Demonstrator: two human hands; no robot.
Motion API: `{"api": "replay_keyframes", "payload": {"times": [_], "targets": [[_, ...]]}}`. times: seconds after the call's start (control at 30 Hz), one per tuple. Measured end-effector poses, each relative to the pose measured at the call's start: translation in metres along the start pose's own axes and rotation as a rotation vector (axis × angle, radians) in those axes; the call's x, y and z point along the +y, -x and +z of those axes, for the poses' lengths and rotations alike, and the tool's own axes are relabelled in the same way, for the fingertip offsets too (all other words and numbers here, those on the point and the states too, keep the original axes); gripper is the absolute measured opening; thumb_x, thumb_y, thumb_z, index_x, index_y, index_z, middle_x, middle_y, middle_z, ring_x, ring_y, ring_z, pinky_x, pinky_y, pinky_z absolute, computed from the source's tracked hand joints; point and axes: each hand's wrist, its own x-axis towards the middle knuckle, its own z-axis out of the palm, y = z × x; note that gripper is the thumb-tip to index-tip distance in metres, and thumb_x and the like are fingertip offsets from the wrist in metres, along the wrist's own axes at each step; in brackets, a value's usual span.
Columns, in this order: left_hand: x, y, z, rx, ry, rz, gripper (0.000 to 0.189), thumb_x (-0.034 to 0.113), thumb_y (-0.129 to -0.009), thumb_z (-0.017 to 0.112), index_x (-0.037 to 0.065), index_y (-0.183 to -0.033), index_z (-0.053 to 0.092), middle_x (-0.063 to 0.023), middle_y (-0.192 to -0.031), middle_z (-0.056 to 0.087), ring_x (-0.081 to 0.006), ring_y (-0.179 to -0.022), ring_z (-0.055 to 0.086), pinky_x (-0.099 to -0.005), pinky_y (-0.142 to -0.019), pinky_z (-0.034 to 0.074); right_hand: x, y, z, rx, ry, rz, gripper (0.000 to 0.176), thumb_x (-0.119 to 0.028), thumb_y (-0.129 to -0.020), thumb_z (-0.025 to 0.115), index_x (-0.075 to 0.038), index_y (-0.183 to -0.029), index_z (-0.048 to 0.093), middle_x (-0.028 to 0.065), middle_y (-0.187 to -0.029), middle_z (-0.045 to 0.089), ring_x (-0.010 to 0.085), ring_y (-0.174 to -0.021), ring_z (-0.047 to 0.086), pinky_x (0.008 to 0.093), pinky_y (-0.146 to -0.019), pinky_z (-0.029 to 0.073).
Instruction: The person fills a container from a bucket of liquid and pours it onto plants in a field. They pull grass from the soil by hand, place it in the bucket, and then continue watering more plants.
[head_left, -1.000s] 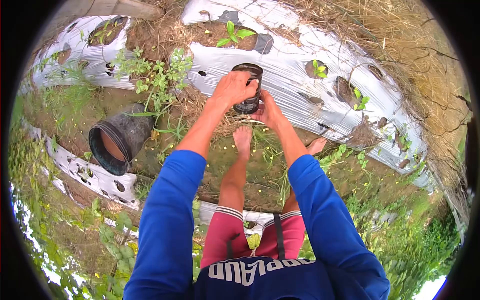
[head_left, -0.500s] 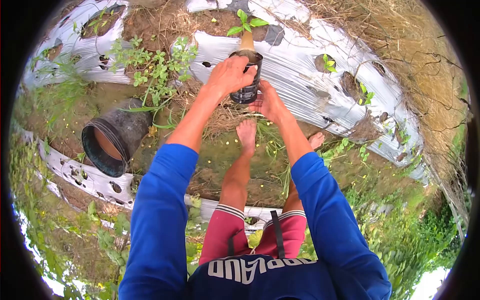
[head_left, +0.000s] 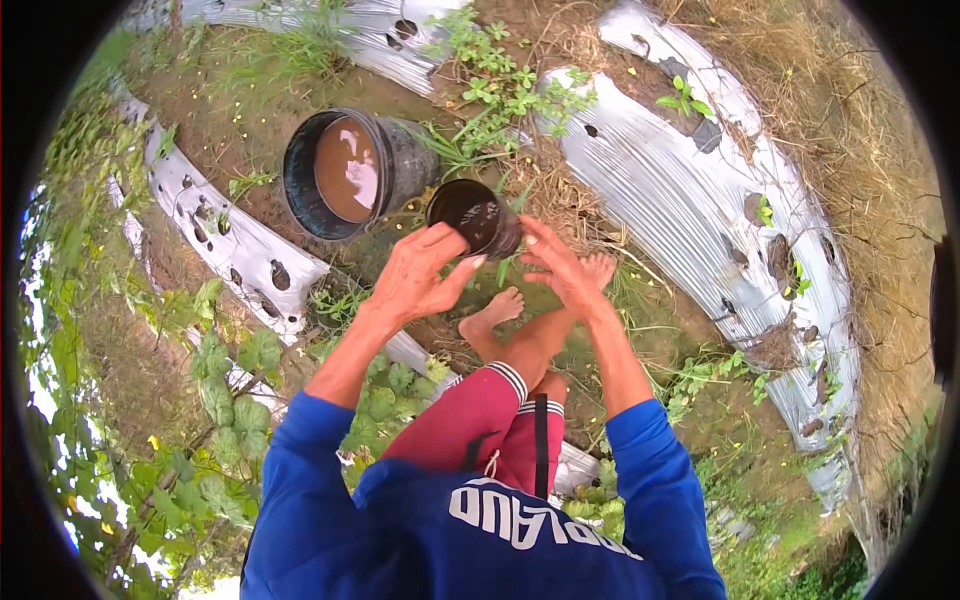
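A small dark pot [head_left: 505, 235] hangs in front of me, its round mouth turned up toward me and its inside dark and wet-looking. My left hand [head_left: 420, 270] grips the near left rim, thumb outside and fingers over the edge. Beside the pot's right wall is my right hand [head_left: 560, 262], its fingers spread and the fingertips at or close to the side. Just left of the pot stands a large black bucket [head_left: 410, 165] holding brown liquid. A young green plant [head_left: 684, 98] grows from a hole in the silver plastic sheet [head_left: 640, 170].
Low weeds [head_left: 495, 75] grow between the bucket and the sheet. Another holed plastic strip [head_left: 235, 250] runs along the left. Dry grass [head_left: 870, 170] covers the right side, and leafy vines [head_left: 225, 390] stand at the lower left. My bare feet are on the soil below the pot.
The pot was tipped over the young plant, pouring brown liquid. Now it is upright near the bucket, moved away from the plant. My view and body have turned left, and my right hand's fingers have spread.
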Motion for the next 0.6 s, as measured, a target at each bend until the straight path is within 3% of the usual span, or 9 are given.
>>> {"api": "replay_keyframes", "payload": {"times": [0.07,0.1,0.13,0.23,0.37,0.43,0.53,0.57,0.6], "targets": [[-0.02,0.04,-0.033,0.07,-0.028,-0.043,0.015,0.012,-0.082,0.07,0.001,-0.088,0.064,-0.0135,-0.082,0.06,-0.033,-0.071,0.06,-0.0388,-0.06,0.048,0.022,-0.008,0.018,-0.073,0.234,-0.033,0.064,-0.051,-0.091,0.058,-0.016,-0.143,0.044,0.0055,-0.141,0.043,0.0234,-0.115,0.05,0.0356,-0.093,0.043],[-0.031,0.06,-0.048,0.118,-0.044,-0.097,0.014,0.012,-0.082,0.07,0.0,-0.086,0.063,-0.0132,-0.08,0.06,-0.033,-0.069,0.059,-0.039,-0.058,0.047,0.022,-0.002,0.036,-0.023,0.226,-0.067,0.058,-0.052,-0.091,0.057,-0.013,-0.134,0.053,0.0061,-0.135,0.048,0.0215,-0.112,0.051,0.0342,-0.091,0.043],[-0.045,0.072,-0.062,0.12,-0.057,-0.079,0.014,0.012,-0.082,0.07,0.0,-0.086,0.063,-0.0132,-0.08,0.06,-0.033,-0.069,0.059,-0.039,-0.058,0.047,0.034,-0.005,0.045,-0.023,0.221,-0.089,0.058,-0.052,-0.091,0.057,-0.013,-0.134,0.053,0.0061,-0.135,0.048,0.0215,-0.112,0.051,0.0342,-0.091,0.043],[-0.093,0.095,-0.095,0.217,-0.091,-0.263,0.019,0.015,-0.085,0.07,-0.002,-0.084,0.061,-0.0151,-0.077,0.059,-0.0326,-0.063,0.058,-0.039,-0.055,0.046,0.083,-0.017,0.075,0.15,-0.068,-0.005,0.054,-0.051,-0.093,0.053,-0.009,-0.127,0.057,0.0036,-0.122,0.055,0.0156,-0.106,0.053,0.0309,-0.087,0.045],[-0.181,0.097,-0.11,0.182,-0.182,-0.27,0.022,0.019,-0.086,0.069,-0.002,-0.085,0.062,-0.0184,-0.08,0.061,-0.0365,-0.068,0.061,-0.0433,-0.059,0.047,0.143,-0.03,0.12,0.197,-0.147,0.074,0.048,-0.048,-0.095,0.053,-0.009,-0.122,0.059,0.0007,-0.108,0.059,0.0127,-0.095,0.057,0.0286,-0.08,0.047],[-0.222,0.088,-0.11,0.011,-0.231,-0.324,0.029,0.027,-0.087,0.067,-0.001,-0.086,0.063,-0.0234,-0.085,0.064,-0.0416,-0.08,0.063,-0.0478,-0.069,0.049,0.167,-0.037,0.14,0.202,-0.116,0.105,0.046,-0.047,-0.095,0.053,-0.009,-0.122,0.059,0.0006,-0.108,0.059,0.0121,-0.093,0.057,0.0278,-0.078,0.047],[-0.293,0.068,-0.102,-0.126,-0.213,-0.311,0.037,0.034,-0.086,0.064,-0.002,-0.09,0.064,-0.0267,-0.09,0.065,-0.044,-0.091,0.062,-0.0494,-0.08,0.048,0.186,-0.04,0.157,0.258,-0.072,0.147,0.042,-0.043,-0.096,0.053,-0.009,-0.12,0.06,0.0006,-0.108,0.059,0.0112,-0.089,0.058,0.0266,-0.075,0.048],[-0.296,0.056,-0.108,-0.234,-0.141,-0.432,0.041,0.036,-0.086,0.061,-0.004,-0.095,0.066,-0.0277,-0.092,0.065,-0.0437,-0.094,0.062,-0.0473,-0.084,0.048,0.192,-0.038,0.162,0.286,-0.065,0.184,0.04,-0.042,-0.096,0.053,-0.009,-0.118,0.06,0.0006,-0.108,0.059,0.0108,-0.086,0.058,0.0261,-0.074,0.048],[-0.321,0.046,-0.105,-0.345,-0.153,-0.417,0.048,0.04,-0.086,0.059,-0.006,-0.098,0.066,-0.0268,-0.093,0.066,-0.0433,-0.094,0.063,-0.0471,-0.085,0.048,0.199,-0.038,0.164,0.307,-0.055,0.177,0.04,-0.042,-0.096,0.053,-0.009,-0.118,0.06,0.0006,-0.108,0.059,0.0108,-0.086,0.058,0.0261,-0.074,0.048]]}}
